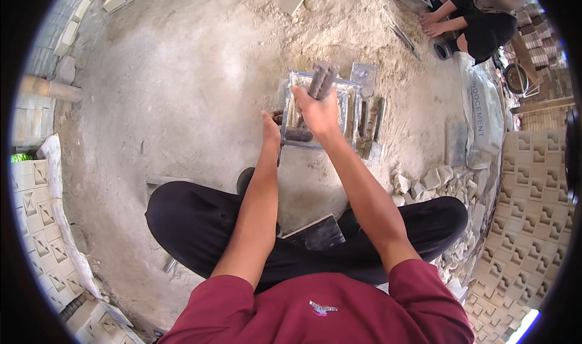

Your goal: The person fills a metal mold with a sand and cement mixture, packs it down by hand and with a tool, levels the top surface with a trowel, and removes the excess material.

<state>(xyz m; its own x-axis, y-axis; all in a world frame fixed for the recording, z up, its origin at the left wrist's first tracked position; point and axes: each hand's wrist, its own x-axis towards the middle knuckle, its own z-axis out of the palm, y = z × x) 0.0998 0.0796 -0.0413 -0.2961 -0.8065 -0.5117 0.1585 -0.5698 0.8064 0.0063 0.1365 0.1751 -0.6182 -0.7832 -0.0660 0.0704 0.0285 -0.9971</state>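
Observation:
A rectangular metal mould frame (293,77) lies on the ground before me, with pale powdery material inside. My right hand (318,110) is raised over it, its thumb stretched out to the left. Its fingers lie side by side, dark grey as if covered, and their tips are blurred by motion; I see nothing held in them. At the frame's left edge is my left hand (271,126), thumb up, its dark-coloured fingers against the frame and partly hidden. A dark brown piece (299,134) sits in the near part of the frame.
Dark slotted metal pieces (370,118) and a flat grey plate (364,74) lie right of the frame. Broken pale chunks (439,180) are heaped near my right knee. A printed sack (483,110) and stacked patterned blocks (527,204) stand right. Another person (479,23) crouches far right.

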